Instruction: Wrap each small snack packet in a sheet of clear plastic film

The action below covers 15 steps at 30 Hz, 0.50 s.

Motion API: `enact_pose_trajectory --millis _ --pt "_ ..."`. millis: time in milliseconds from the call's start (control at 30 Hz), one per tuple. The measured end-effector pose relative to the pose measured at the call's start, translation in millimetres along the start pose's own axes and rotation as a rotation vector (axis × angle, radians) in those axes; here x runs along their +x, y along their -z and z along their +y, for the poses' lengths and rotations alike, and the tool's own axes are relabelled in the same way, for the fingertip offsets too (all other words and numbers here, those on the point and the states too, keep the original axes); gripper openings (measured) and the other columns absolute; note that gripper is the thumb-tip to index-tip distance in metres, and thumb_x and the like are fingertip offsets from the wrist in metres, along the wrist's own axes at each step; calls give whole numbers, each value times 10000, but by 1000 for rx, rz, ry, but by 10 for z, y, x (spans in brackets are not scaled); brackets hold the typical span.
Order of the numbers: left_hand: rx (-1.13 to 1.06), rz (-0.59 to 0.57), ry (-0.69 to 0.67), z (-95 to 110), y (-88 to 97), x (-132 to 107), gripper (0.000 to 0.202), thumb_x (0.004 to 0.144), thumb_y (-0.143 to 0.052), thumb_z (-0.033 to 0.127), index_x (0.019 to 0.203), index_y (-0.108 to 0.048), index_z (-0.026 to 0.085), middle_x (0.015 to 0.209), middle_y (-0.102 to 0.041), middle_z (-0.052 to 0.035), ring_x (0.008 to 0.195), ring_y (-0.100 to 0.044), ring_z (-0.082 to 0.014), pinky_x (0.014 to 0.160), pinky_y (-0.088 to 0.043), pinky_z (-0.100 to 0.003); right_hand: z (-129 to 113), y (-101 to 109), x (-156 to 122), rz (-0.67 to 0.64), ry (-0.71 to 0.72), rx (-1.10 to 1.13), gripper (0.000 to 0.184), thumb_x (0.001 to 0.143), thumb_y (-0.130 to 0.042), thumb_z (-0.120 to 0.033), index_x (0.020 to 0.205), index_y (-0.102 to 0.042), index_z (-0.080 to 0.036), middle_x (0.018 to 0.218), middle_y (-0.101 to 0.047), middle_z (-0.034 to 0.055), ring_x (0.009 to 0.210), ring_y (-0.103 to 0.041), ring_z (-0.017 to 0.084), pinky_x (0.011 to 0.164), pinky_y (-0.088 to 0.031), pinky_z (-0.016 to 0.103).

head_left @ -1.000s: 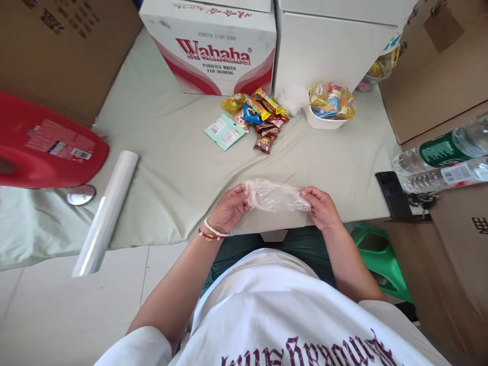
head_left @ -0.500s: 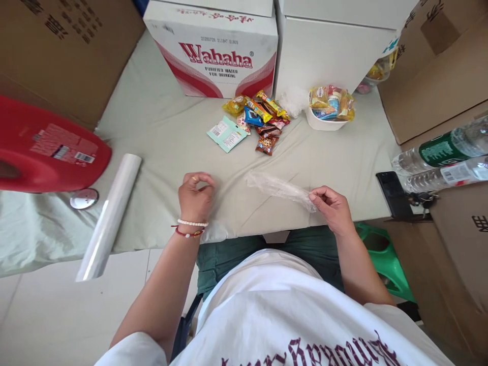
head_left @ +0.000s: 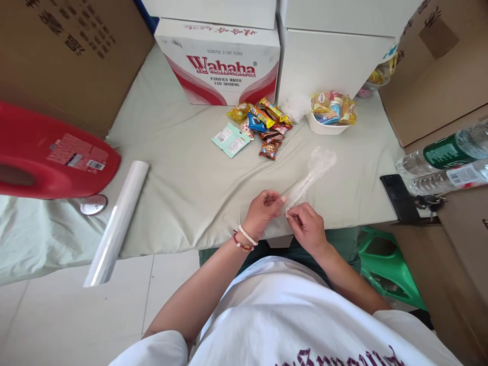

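Note:
A thin clear plastic bag (head_left: 310, 175) stretches up and to the right from between my hands, above the cloth-covered table. My left hand (head_left: 265, 211) pinches its near end, with thumb against the fingers. Close beside it, my right hand (head_left: 307, 226) is closed on the same end, knuckles up. Beyond the hands lies a loose pile of wrapped snacks (head_left: 263, 119), with a pale green packet (head_left: 231, 140) at its left. To the right of the pile stands a white tub (head_left: 330, 127) filled with more wrapped snacks.
A shiny roll of plastic film (head_left: 116, 223) overhangs the table's front edge at left, beside a red jug (head_left: 57, 152). A Wahaha box (head_left: 224, 66) stands behind. On the right are a black phone (head_left: 398, 195), keys (head_left: 430, 202) and clear bottles (head_left: 450, 152).
My left hand has moved right to the plastic bag and pinches its end. My right hand has come left and lower, and the bag now points away to the upper right.

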<state>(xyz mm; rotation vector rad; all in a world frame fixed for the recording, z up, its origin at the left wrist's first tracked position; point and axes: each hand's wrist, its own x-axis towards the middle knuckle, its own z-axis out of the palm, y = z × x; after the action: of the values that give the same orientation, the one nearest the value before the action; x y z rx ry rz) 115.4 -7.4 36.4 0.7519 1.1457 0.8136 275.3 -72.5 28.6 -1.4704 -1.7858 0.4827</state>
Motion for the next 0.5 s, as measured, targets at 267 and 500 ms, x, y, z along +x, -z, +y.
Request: enact_pose_trajectory --millis 267,500 --pt "12 -83 -66 -117 -120 77 367 653 -920 398 886 -738 179 878 -711 -24 807 -617 -157 756 -491 -300 7 -18 -65 -111 54 -18 197 1053 -516 -264 949 -682 -247 894 -669 50 777 -634 178 696 -490 304" --pt "-143 43 -4 -120 8 99 417 686 -872 494 854 -617 210 854 -730 -14 779 -632 -154 709 -480 -287 -20 35 -46 -126 -125 230 223 1035 -581 -420 958 -713 -257 881 -651 47 696 -569 174 644 -463 315"
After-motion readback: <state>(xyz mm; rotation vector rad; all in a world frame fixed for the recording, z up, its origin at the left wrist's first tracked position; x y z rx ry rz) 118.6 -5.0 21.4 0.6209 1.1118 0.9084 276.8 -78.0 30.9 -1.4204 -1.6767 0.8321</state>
